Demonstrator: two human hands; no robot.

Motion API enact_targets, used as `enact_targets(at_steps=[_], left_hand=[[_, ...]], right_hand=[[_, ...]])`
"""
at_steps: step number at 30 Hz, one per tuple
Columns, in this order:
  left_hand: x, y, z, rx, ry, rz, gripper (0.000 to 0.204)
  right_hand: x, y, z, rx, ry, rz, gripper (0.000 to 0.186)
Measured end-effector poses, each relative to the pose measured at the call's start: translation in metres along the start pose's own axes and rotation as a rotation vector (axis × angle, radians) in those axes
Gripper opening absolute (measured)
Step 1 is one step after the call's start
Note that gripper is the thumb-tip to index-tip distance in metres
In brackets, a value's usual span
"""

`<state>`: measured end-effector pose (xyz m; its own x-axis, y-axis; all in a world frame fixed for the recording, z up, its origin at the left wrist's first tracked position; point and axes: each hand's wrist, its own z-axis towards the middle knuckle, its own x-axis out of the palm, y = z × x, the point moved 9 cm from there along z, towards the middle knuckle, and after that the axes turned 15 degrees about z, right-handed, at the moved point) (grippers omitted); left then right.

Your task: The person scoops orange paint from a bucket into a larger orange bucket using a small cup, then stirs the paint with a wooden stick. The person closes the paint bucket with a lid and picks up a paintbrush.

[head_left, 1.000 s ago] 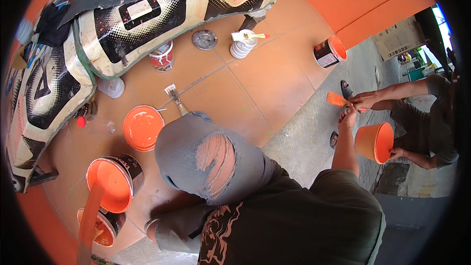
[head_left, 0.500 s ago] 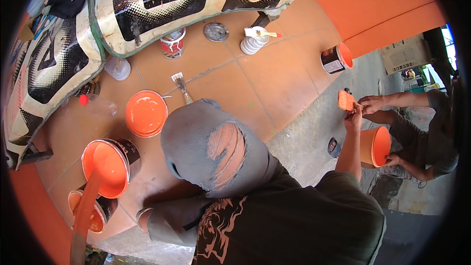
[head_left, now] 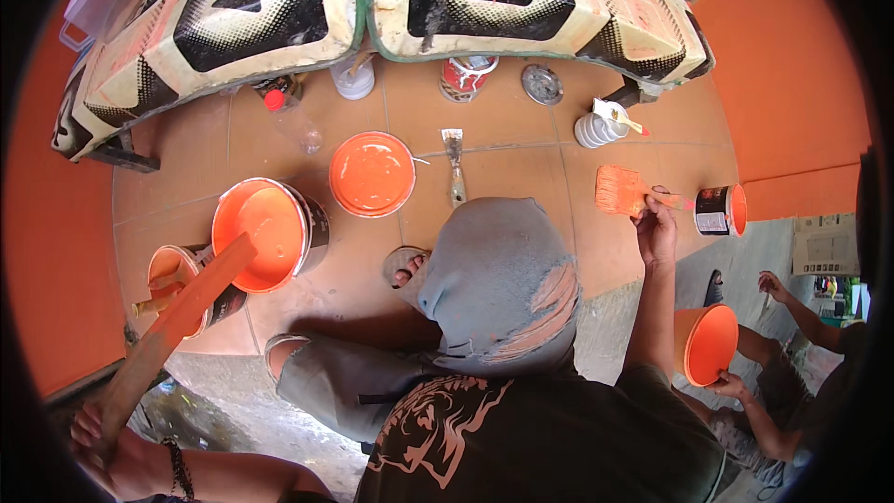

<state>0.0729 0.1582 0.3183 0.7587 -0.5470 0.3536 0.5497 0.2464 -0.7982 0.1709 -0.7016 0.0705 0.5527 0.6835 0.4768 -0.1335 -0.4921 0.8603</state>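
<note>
My left hand (head_left: 116, 452), a dark bracelet on its wrist, is closed round a long flat wooden stick (head_left: 172, 331). The stick's far end reaches over a large bucket (head_left: 317, 228) of orange paint. Closed on a wide paintbrush (head_left: 622, 190), my right hand (head_left: 656, 235) holds it out to the right, above the tiles. Orange paint coats the bristles, which point left. Beside the large bucket, a second orange-stained bucket (head_left: 228, 307) has a brush or handle lying across its mouth. A round lid (head_left: 372, 174) covered in orange paint and a scraper (head_left: 454, 166) lie ahead of my knee.
A bench with a patterned cover (head_left: 270, 14) spans the far side. Under its edge stand a red tin (head_left: 463, 84), a clear bottle (head_left: 298, 126) and stacked white cups (head_left: 596, 129). At right are a small paint tin (head_left: 715, 211) and a co-worker's hand (head_left: 731, 385) holding an orange bucket (head_left: 686, 345).
The paintbrush has come away from the co-worker's hand, left toward the tiles, in my right hand. My view has turned, bringing my left hand into sight. The co-worker's free hand is now apart from mine.
</note>
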Motion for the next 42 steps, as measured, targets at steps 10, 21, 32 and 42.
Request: enact_targets(at_steps=[10,21,32,42], left_hand=[[0.0,-0.016,-0.03,-0.031,-0.014,-0.008,0.023],[-0.012,-0.01,-0.04,-0.046,-0.097,0.005,0.028],[-0.06,0.007,-0.087,-0.117,-0.456,0.013,0.027],[-0.092,0.065,-0.123,-0.22,-0.653,-0.015,0.028]], right_hand=[[0.092,-0.113,0.001,0.405,0.169,0.46,0.017],[0.219,-0.174,-0.004,0.764,0.327,0.835,0.017],[0.33,-0.178,-0.055,0.588,0.723,0.226,0.026],[0.498,-0.25,-0.224,0.542,1.474,0.007,0.023]])
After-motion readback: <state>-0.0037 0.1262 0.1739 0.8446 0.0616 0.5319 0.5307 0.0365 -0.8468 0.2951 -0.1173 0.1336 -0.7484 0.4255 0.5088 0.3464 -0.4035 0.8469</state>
